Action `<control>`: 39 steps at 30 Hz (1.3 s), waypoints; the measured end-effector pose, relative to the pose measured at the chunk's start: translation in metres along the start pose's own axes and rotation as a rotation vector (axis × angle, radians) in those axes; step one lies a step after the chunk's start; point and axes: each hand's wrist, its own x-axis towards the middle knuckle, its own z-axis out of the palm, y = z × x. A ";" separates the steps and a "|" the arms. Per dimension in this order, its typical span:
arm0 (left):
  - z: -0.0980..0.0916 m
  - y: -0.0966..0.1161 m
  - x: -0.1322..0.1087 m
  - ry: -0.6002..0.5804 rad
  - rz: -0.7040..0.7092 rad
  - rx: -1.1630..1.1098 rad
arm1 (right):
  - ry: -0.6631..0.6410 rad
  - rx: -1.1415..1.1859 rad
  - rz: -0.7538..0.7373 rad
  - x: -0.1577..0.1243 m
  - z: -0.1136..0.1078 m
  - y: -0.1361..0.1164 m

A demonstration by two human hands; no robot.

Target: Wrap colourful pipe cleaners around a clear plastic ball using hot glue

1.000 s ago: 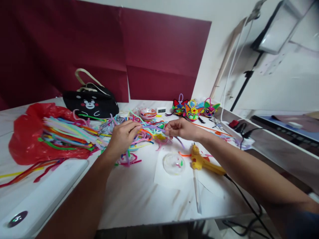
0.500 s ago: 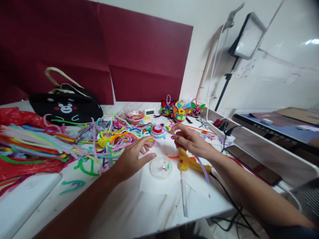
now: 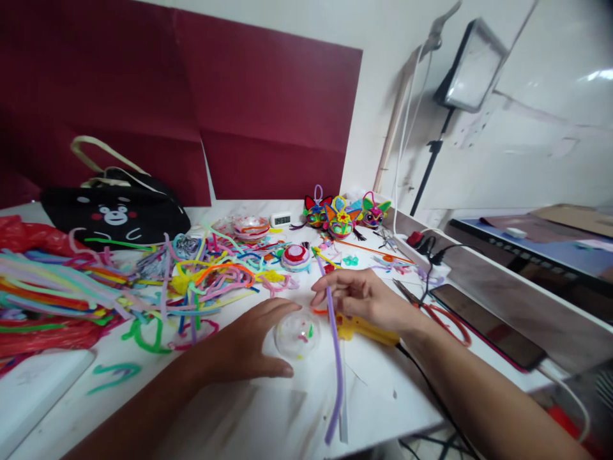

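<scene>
My left hand [image 3: 244, 342] is open, its thumb and fingers spread around the left side of a clear plastic dome [image 3: 297, 333] with small coloured bits in it. Whether the fingers touch the dome I cannot tell. In the fingers of my right hand [image 3: 357, 297] is a purple pipe cleaner [image 3: 336, 364], which hangs down toward the table's front edge. Beneath that hand lies a yellow glue gun [image 3: 373, 332], partly hidden, with a clear glue stick [image 3: 343, 409] below it. White paper [image 3: 275, 377] lies under the dome.
Loose pipe cleaners [image 3: 205, 275] are heaped on the left, near a black bag [image 3: 115, 214]. Finished colourful animal-face ornaments [image 3: 341, 220] and a red-and-white coil [image 3: 295, 257] sit at the back. Pliers [image 3: 406, 292], a phone [image 3: 486, 326] and a power strip [image 3: 426, 251] are on the right.
My left hand has come down beside the dome, its fingers spread around it. My right hand has lowered, and the purple pipe cleaner has swung left and hangs in front of the glue gun.
</scene>
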 end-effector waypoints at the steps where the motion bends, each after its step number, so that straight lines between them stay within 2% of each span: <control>1: 0.001 -0.001 0.000 -0.004 0.000 0.000 | 0.013 0.003 -0.003 0.000 0.001 0.001; 6: 0.013 -0.010 0.005 -0.008 -0.004 -0.001 | 0.049 -0.112 -0.061 0.001 0.007 0.007; 10: 0.023 -0.015 0.008 0.056 0.065 -0.005 | 0.098 -0.416 -0.194 0.002 0.008 0.007; 14: 0.029 -0.016 0.007 0.073 0.001 0.020 | 0.132 -0.718 -0.352 0.001 0.009 0.007; 19: 0.037 -0.019 0.007 0.125 -0.003 0.039 | 0.156 -0.883 -0.458 -0.001 0.013 0.010; 25: 0.039 -0.019 0.011 0.202 0.041 -0.004 | 0.175 -0.859 -0.526 -0.001 0.017 0.013; 31: 0.012 0.002 0.012 0.248 -0.105 -0.135 | 0.207 -0.688 -0.509 -0.002 0.022 0.011; 34: 0.003 0.011 0.012 0.269 -0.171 -0.364 | 0.229 -0.638 -0.482 -0.002 0.022 0.010; 39: 0.001 0.016 0.014 0.302 -0.260 -0.821 | 0.268 -0.593 -0.424 -0.001 0.023 0.009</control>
